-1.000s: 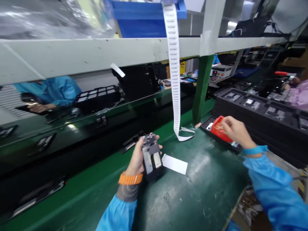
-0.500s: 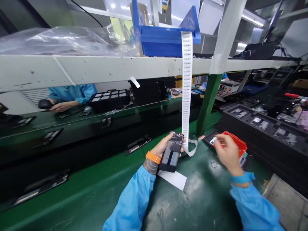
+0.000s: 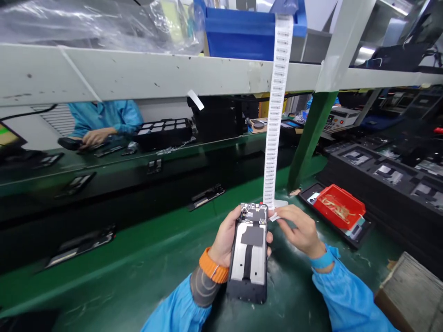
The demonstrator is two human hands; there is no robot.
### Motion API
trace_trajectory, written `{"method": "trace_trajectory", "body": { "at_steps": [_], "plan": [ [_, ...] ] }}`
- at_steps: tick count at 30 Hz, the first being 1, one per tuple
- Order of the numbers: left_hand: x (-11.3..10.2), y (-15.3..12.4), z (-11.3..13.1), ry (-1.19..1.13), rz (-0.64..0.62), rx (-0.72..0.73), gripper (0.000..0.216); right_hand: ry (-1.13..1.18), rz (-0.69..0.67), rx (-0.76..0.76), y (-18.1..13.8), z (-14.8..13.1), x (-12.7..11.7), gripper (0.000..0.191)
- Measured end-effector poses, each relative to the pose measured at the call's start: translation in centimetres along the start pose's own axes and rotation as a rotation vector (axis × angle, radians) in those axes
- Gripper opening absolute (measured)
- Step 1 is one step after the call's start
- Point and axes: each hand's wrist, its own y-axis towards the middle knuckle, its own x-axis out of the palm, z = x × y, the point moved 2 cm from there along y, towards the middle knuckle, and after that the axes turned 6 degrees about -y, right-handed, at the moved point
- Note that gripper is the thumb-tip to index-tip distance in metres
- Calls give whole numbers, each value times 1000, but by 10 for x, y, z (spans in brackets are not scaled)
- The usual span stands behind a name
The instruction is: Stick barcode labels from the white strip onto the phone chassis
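My left hand [image 3: 224, 237] is closed around an opened smartphone [image 3: 254, 251], holding it upright with its circuit board at the top and its silver-and-black inner side facing me. A long strip of barcode labels [image 3: 276, 103] hangs down just behind the phone's top right corner. At the strip's lower end, my right hand [image 3: 300, 229] pinches a small white label [image 3: 274, 216] between thumb and fingertips, close beside the phone. Whether that label is still joined to the strip, I cannot tell.
A blue bin [image 3: 238, 34] on the white shelf [image 3: 145, 74] holds the strip's upper end. Right of my hands, a red tray [image 3: 358, 210] sits on a dark phone part. Black foam trays [image 3: 367, 161] stand beyond. Several phone parts lie in the dark channel; a co-worker's hands [image 3: 98, 137] are across it.
My right hand has moved left from beside the red tray to the label strip's lower end and now pinches a label. The phone's inner side faces me more fully. My view has tilted down.
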Motion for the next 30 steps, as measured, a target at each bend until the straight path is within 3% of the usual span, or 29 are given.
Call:
{"method": "trace_trajectory", "body": {
  "at_steps": [4,9,11,14,17,20,22,25,30],
  "plan": [
    [3,4,-4,-69,60,31,73,-128,113,-27,-2,-3,0,25],
    [4,15,-6,-150,205,214,78,-142,219,2,-7,-5,0,23],
    [-1,15,-3,-154,261,318,84,-26,300,166,-10,1,-6,15],
    [-15,5,6,-136,351,389,86,252,388,580,-10,15,-14,4],
    [-32,-15,15,-88,552,413,75,660,175,879,-3,9,-1,14],
    [-45,-29,23,-61,756,602,57,980,-132,1035,-2,-31,28,21],
    [-48,-29,24,-72,681,745,44,1109,-277,1107,-4,-63,50,27],
    [-47,-22,19,-106,448,841,34,1136,-346,1134,-8,-97,76,32],
    [-48,-18,12,-142,340,852,34,934,-408,1070,-16,-113,91,29]
  ]
}}
